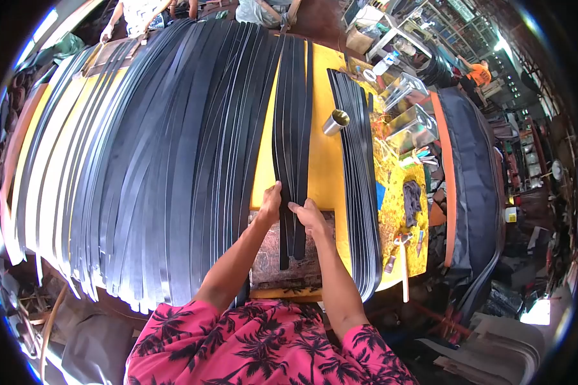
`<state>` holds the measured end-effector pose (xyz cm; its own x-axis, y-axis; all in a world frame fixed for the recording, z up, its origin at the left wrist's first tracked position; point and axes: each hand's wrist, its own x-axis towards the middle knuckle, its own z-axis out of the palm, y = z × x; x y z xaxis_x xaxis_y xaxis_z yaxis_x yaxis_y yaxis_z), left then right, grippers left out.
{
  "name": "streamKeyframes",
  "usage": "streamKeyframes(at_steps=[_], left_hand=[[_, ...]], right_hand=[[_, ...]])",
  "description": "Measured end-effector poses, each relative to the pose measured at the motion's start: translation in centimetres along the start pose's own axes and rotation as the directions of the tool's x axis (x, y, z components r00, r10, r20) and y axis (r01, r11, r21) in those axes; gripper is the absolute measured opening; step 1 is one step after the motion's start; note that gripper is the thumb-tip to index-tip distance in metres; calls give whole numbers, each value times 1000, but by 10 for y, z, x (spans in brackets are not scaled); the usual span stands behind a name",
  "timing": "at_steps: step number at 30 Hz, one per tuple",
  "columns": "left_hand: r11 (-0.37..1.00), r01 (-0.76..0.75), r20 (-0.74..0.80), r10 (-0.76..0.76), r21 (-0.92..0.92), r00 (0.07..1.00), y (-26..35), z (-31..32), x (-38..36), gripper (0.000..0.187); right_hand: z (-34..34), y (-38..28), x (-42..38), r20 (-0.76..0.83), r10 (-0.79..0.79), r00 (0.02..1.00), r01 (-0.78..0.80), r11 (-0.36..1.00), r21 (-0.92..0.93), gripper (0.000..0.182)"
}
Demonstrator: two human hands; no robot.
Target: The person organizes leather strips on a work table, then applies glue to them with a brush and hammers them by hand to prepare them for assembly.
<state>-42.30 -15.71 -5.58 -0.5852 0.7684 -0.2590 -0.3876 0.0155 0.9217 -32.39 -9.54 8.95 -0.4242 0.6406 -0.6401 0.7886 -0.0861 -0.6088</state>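
In the head view, a few long black leather strips [291, 128] run away from me over the yellow tabletop [325, 173]. My left hand [271, 201] is closed on the left edge of these strips. Just to its right, my right hand [310, 217] grips the same strips, thumb on top and fingers partly hidden. Their near ends lie over a worn brown board [270, 266]. A wide spread of black strips [167, 160] covers the table on my left. On my right lies a neat stack of strips [359, 192], with a metal cup [336, 122] at its left edge.
At the right table edge are a hammer [404, 269], a dark cloth [411, 202], several pens [419, 158] and clear containers [414, 127]. Beyond lies a large dark roll [472, 179]. A person in orange [479, 74] is far right; another person [138, 16] stands across the table.
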Motion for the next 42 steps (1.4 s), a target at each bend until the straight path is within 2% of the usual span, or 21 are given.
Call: streamKeyframes(at_steps=[1,4,7,9,11,12,15,17,19,21,23,25,27,29,30,32,36,38,39,41,42], left_hand=[[1000,-2,1,2,-3,1000,-20,0,15,46],[963,117,-40,-130,-242,991,-45,7,36,49],[760,254,82,-258,-598,963,-17,15,23,52],[782,237,104,-218,-577,970,-1,19,16,53],[718,368,98,-389,-591,916,14,28,14,54],[782,430,59,-455,-452,889,58,30,-7,55],[655,474,301,-367,-589,880,49,29,3,57],[631,338,325,-142,-698,935,33,34,24,58],[366,442,418,-147,-819,896,56,41,39,64],[272,458,463,-51,-846,885,81,43,51,66],[313,404,425,-2,-859,905,106,45,59,66],[210,419,432,14,-883,902,135,49,66,68],[240,307,335,82,-921,939,170,57,66,63],[113,414,426,128,-903,896,210,65,56,72],[141,432,452,188,-891,872,218,69,62,73],[206,420,463,263,-884,846,238,77,67,73],[267,402,470,281,-876,837,300,90,13,67],[462,266,446,341,-846,827,328,84,-15,66],[547,190,439,369,-815,819,339,79,-27,65],[608,132,457,417,-783,786,361,63,-49,66],[677,-4,387,424,-736,819,365,59,-65,60]], right_hand=[[1,6,1,-3,-1,1000,1,1000,-2,53],[19,72,43,54,-148,987,125,943,308,39],[19,72,40,59,-196,979,160,912,379,33],[25,73,41,6,-233,972,219,921,323,34],[28,67,48,-86,-300,950,311,928,204,38],[12,22,3,-50,-199,979,205,960,192,59],[14,28,9,2,-201,980,197,962,188,56],[15,39,0,-129,-344,930,351,936,35,57],[2,-1,-69,-131,-313,941,286,940,-187,59],[1,4,-116,-209,-547,810,411,785,-463,55],[-12,4,-169,-186,-568,802,491,804,-337,64],[-22,20,-226,-211,-597,774,446,751,-486,65],[-32,53,-275,-211,-631,747,470,725,-505,58],[-34,88,-316,-262,-531,806,373,799,-472,58],[-29,124,-326,-262,-530,806,373,800,-470,58],[-16,207,-330,-441,-311,842,137,913,-383,68],[34,321,-344,-478,-399,783,251,905,-344,59],[69,388,-334,-533,-456,713,297,884,-360,59],[74,386,-348,-460,-310,832,199,941,-275,56],[92,402,-356,-451,-444,774,378,896,-234,53],[112,448,-349,-393,-363,845,290,928,-235,60]])
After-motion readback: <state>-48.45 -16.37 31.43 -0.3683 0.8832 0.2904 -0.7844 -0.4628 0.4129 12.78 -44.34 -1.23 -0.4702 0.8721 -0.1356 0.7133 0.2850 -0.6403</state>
